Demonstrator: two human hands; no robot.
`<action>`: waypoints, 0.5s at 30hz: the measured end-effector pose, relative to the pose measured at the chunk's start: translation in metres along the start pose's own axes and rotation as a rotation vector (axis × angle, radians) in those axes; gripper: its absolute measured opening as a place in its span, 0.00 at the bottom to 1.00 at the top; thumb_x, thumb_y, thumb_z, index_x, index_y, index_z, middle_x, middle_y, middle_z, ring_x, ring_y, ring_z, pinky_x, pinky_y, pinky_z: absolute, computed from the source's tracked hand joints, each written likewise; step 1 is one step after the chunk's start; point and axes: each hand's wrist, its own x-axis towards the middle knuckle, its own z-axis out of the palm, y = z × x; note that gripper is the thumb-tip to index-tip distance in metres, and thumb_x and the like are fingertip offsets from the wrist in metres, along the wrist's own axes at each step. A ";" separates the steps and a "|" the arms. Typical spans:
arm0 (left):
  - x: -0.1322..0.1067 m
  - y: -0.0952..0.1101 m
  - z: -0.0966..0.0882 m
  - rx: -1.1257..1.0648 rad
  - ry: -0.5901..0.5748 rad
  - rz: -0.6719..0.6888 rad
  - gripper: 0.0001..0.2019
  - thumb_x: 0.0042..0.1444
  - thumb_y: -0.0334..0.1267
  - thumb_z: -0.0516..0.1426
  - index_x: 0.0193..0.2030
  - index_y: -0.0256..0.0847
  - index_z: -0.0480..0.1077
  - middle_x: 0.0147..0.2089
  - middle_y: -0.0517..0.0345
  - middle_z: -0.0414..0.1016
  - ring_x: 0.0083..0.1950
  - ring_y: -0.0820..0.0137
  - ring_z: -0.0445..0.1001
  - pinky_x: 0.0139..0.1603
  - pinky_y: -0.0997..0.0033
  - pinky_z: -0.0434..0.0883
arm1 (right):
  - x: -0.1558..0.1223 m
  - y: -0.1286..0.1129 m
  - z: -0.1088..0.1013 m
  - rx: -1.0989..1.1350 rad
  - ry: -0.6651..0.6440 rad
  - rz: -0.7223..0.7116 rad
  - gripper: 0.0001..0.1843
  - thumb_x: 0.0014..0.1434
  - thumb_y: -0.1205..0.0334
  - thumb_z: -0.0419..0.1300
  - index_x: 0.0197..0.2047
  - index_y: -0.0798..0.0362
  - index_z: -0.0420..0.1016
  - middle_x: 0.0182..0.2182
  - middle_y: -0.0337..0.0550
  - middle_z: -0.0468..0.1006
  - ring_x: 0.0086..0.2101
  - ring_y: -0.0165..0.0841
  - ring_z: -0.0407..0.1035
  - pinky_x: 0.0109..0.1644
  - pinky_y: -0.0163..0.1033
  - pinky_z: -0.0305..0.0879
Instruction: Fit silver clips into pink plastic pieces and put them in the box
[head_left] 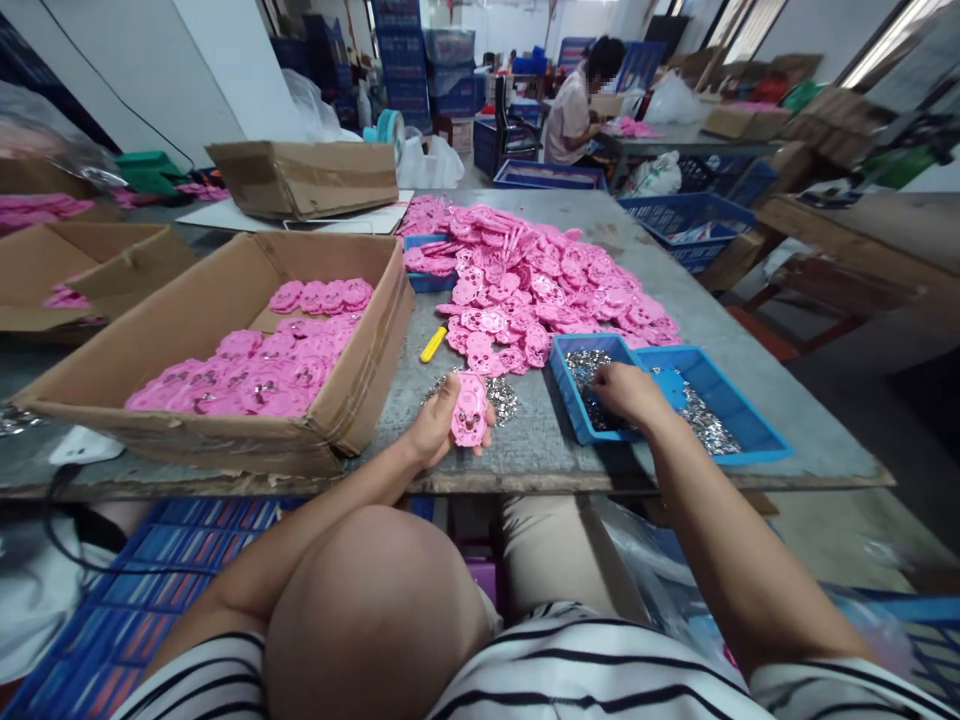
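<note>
My left hand [436, 425] is closed round a pink plastic part [469, 412] with small metal pieces set in its lower half, held upright just above the table's front. My right hand [628, 392] dips into the left blue tray [568, 405], its fingers curled down among small dark and silvery metal parts [589, 366]; whatever its fingertips pinch is hidden. Beside it a second blue tray [765, 450] holds more small metal parts [705, 422]. Loose metal pieces [502, 400] lie behind my left hand. A large heap of similar pink parts [540, 275] spreads beyond.
On the left, an open cardboard box [247, 443] holds rows of pink parts [262, 370]. A yellow-handled tool [433, 344] lies between box and heap. Another cardboard box [322, 180] stands behind. A person [570, 120] sits at a far table. The table's front edge [540, 482] runs above my knees.
</note>
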 end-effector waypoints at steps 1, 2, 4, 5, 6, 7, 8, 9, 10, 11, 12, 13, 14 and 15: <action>0.000 0.000 0.000 0.002 0.002 0.002 0.39 0.38 0.73 0.56 0.43 0.37 0.65 0.28 0.55 0.76 0.24 0.67 0.77 0.16 0.75 0.69 | 0.000 0.000 -0.003 0.006 0.011 0.000 0.09 0.54 0.70 0.55 0.31 0.54 0.77 0.33 0.53 0.80 0.34 0.39 0.73 0.32 0.38 0.59; 0.000 0.000 0.000 0.004 0.003 0.003 0.39 0.39 0.73 0.56 0.43 0.38 0.64 0.28 0.56 0.76 0.24 0.68 0.76 0.16 0.75 0.69 | 0.000 0.001 -0.006 0.011 0.020 0.000 0.09 0.53 0.71 0.54 0.31 0.54 0.77 0.33 0.53 0.80 0.34 0.39 0.73 0.32 0.38 0.58; 0.000 0.000 -0.001 0.007 0.007 0.004 0.37 0.41 0.73 0.56 0.43 0.38 0.63 0.27 0.57 0.76 0.22 0.68 0.76 0.15 0.75 0.70 | 0.001 0.003 -0.011 0.018 0.038 0.005 0.09 0.52 0.72 0.54 0.30 0.54 0.76 0.32 0.52 0.80 0.33 0.38 0.73 0.31 0.37 0.58; 0.000 0.000 -0.001 0.006 0.011 0.004 0.37 0.40 0.73 0.56 0.43 0.39 0.63 0.27 0.57 0.76 0.21 0.68 0.75 0.15 0.74 0.70 | 0.001 0.004 -0.013 0.026 0.053 0.009 0.09 0.52 0.71 0.55 0.29 0.54 0.75 0.31 0.51 0.80 0.32 0.38 0.73 0.30 0.37 0.57; 0.000 0.000 -0.001 0.002 0.016 0.001 0.38 0.40 0.72 0.57 0.43 0.39 0.62 0.27 0.58 0.76 0.21 0.68 0.75 0.15 0.73 0.70 | 0.002 0.005 -0.014 0.039 0.073 0.013 0.08 0.51 0.71 0.55 0.28 0.53 0.74 0.29 0.50 0.80 0.31 0.38 0.72 0.29 0.36 0.56; 0.000 -0.001 -0.001 -0.001 0.022 -0.002 0.38 0.39 0.72 0.57 0.43 0.39 0.61 0.27 0.58 0.75 0.20 0.68 0.74 0.14 0.73 0.70 | 0.001 0.005 -0.015 0.062 0.095 0.014 0.07 0.51 0.71 0.56 0.27 0.52 0.73 0.28 0.49 0.79 0.30 0.37 0.72 0.29 0.36 0.56; 0.000 -0.001 -0.002 -0.002 0.030 -0.007 0.38 0.39 0.71 0.59 0.44 0.40 0.60 0.27 0.59 0.75 0.20 0.69 0.74 0.14 0.72 0.70 | 0.001 0.004 -0.015 0.099 0.119 0.013 0.07 0.51 0.71 0.56 0.25 0.52 0.71 0.26 0.48 0.78 0.29 0.36 0.71 0.29 0.36 0.56; 0.001 -0.002 -0.002 0.002 0.037 -0.012 0.37 0.39 0.69 0.60 0.44 0.40 0.60 0.26 0.60 0.75 0.20 0.69 0.73 0.14 0.72 0.70 | -0.001 0.003 -0.016 0.152 0.140 0.006 0.07 0.51 0.70 0.56 0.24 0.51 0.69 0.24 0.46 0.77 0.28 0.35 0.70 0.29 0.36 0.56; 0.001 -0.002 -0.003 0.012 0.045 -0.017 0.36 0.39 0.66 0.62 0.44 0.40 0.59 0.26 0.61 0.74 0.19 0.69 0.73 0.14 0.73 0.69 | -0.003 0.000 -0.017 0.226 0.152 -0.010 0.08 0.51 0.70 0.57 0.23 0.51 0.67 0.21 0.43 0.75 0.26 0.34 0.69 0.29 0.36 0.56; 0.002 -0.003 -0.003 0.028 0.052 -0.019 0.34 0.39 0.62 0.65 0.44 0.41 0.59 0.26 0.62 0.74 0.20 0.70 0.73 0.14 0.74 0.69 | -0.007 -0.004 -0.018 0.321 0.151 -0.035 0.08 0.51 0.69 0.57 0.22 0.50 0.66 0.19 0.41 0.73 0.24 0.33 0.67 0.28 0.35 0.56; 0.003 -0.004 -0.004 0.047 0.059 -0.017 0.33 0.39 0.58 0.67 0.44 0.41 0.59 0.26 0.63 0.74 0.20 0.71 0.73 0.14 0.74 0.69 | -0.011 -0.010 -0.019 0.434 0.130 -0.072 0.08 0.52 0.68 0.57 0.23 0.50 0.65 0.17 0.38 0.70 0.21 0.31 0.66 0.27 0.35 0.56; 0.003 -0.005 -0.004 0.069 0.065 -0.016 0.33 0.38 0.53 0.69 0.44 0.41 0.59 0.26 0.64 0.74 0.20 0.71 0.73 0.15 0.75 0.69 | -0.016 -0.018 -0.019 0.559 0.087 -0.117 0.08 0.52 0.67 0.56 0.23 0.50 0.64 0.15 0.35 0.67 0.19 0.30 0.63 0.26 0.34 0.55; 0.004 -0.006 -0.004 0.090 0.069 -0.014 0.32 0.36 0.48 0.70 0.44 0.40 0.59 0.27 0.64 0.74 0.21 0.72 0.73 0.16 0.75 0.70 | -0.021 -0.027 -0.019 0.686 0.027 -0.166 0.07 0.53 0.66 0.56 0.24 0.50 0.64 0.14 0.33 0.65 0.17 0.28 0.62 0.25 0.33 0.55; 0.004 -0.006 -0.003 0.106 0.074 -0.011 0.32 0.35 0.45 0.71 0.44 0.40 0.60 0.27 0.64 0.74 0.21 0.72 0.73 0.17 0.75 0.70 | -0.027 -0.037 -0.017 0.802 -0.050 -0.214 0.07 0.53 0.66 0.55 0.24 0.50 0.64 0.13 0.31 0.64 0.16 0.27 0.60 0.24 0.33 0.55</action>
